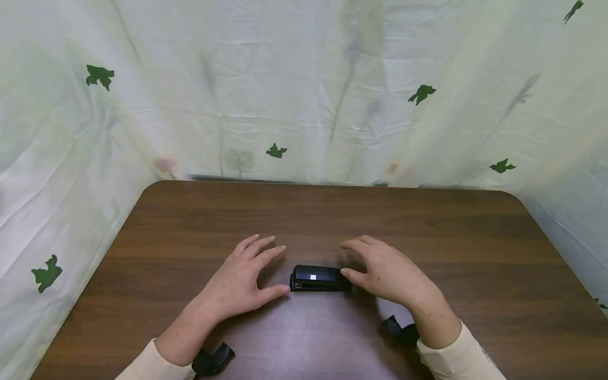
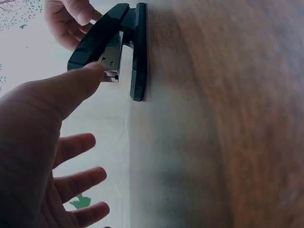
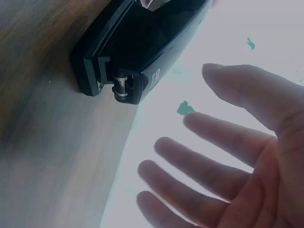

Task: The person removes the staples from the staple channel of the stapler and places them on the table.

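A black stapler (image 1: 315,273) lies on the wooden table in front of the person, long side across. At its left end is the left hand (image 1: 239,282), fingers spread and thumb tip close to the stapler's end; nothing is held. Over the stapler's other end, the right hand (image 1: 391,272) hovers with its fingers relaxed, and its thumb overlaps that end in the head view. In the right wrist view a gap shows between the thumb (image 3: 247,83) and the stapler's hinge (image 3: 121,85). The left wrist view shows the stapler's metal staple channel (image 2: 111,59) and its raised top arm.
The brown wooden table (image 1: 190,221) has rounded far corners. Pale curtains (image 1: 304,95) with green bird-like shapes surround it at the back and sides. Black wrist mounts (image 1: 214,360) sit at both wrists, beside cream sleeves (image 1: 458,353).
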{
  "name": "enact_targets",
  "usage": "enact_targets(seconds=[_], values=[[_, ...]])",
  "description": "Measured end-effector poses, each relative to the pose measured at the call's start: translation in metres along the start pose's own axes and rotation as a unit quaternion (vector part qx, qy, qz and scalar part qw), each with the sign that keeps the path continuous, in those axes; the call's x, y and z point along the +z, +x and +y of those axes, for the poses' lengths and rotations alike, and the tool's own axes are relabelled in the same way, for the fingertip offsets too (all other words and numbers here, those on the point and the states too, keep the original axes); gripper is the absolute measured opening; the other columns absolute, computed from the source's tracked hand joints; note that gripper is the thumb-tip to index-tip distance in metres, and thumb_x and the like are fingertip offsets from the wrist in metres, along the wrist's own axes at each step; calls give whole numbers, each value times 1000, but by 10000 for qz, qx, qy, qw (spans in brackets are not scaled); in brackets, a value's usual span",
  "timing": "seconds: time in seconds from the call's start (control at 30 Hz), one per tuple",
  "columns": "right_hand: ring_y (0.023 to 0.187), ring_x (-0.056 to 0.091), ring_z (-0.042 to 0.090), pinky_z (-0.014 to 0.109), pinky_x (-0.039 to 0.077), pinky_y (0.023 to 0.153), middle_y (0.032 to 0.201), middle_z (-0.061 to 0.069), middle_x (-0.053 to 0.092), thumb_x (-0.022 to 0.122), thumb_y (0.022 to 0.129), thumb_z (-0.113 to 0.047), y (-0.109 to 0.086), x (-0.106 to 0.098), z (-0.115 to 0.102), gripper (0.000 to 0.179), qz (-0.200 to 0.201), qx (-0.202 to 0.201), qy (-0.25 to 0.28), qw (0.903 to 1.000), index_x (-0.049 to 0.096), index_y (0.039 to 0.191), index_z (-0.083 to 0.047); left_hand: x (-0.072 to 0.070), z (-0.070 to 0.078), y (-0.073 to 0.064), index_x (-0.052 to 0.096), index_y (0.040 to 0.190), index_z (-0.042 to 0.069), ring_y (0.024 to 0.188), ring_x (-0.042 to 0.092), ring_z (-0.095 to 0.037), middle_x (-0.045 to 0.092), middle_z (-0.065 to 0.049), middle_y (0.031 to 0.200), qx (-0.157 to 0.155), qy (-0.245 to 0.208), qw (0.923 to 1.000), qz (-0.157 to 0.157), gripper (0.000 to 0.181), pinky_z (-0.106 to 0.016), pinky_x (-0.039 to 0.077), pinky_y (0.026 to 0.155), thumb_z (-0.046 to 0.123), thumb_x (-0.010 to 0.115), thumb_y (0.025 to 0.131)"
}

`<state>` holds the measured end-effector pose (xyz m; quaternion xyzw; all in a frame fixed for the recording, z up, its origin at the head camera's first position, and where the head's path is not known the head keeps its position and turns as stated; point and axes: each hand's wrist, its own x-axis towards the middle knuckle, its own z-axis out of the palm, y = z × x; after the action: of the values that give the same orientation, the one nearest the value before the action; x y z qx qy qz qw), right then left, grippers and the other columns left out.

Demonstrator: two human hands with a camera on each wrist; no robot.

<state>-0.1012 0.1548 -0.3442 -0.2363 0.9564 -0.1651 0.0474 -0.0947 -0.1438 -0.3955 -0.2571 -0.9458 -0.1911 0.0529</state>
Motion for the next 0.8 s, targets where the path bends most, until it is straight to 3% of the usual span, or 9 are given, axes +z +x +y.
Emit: enact_targets(seconds=[0.2, 0.4, 0.57, 0.8], values=[[103, 54, 10, 34, 43, 85, 113, -9, 57, 67, 83, -40, 2, 4, -5, 42, 315, -358, 87, 9988, 58, 120, -23, 1, 3, 1, 49, 133, 24, 125, 36, -20, 47, 6, 131, 232, -226, 9994, 134, 67, -43, 32, 98, 56, 65, 76], [96, 56, 7, 30, 45, 81, 106, -11, 59, 67, 83, -37, 3, 9, -10, 35, 517, -729, 217, 9958, 61, 113, -22, 2, 8, 2, 50, 132, 25, 114, 43, -3, 52, 13, 122, 423, -978, 9943, 34, 62, -33, 39, 93, 52, 67, 78], [93, 58, 10, 29, 46, 78, 104, -8, 61, 68, 83, -36, 5, 15, -15, 34, 473, -954, 323, 9938, 62, 112, -19, 5, 12, 2, 53, 128, 24, 110, 46, -1, 53, 15, 119, 541, -1427, 9883, 11, 56, -31, 41, 91, 45, 69, 80], [90, 58, 9, 30, 47, 77, 104, -7, 61, 67, 84, -37, 7, 17, -17, 35, 377, -1022, 231, 9938, 63, 113, -19, 9, 14, 2, 56, 124, 24, 108, 48, -1, 55, 16, 115, 551, -1445, 9879, 66, 49, -30, 41, 91, 41, 70, 80]])
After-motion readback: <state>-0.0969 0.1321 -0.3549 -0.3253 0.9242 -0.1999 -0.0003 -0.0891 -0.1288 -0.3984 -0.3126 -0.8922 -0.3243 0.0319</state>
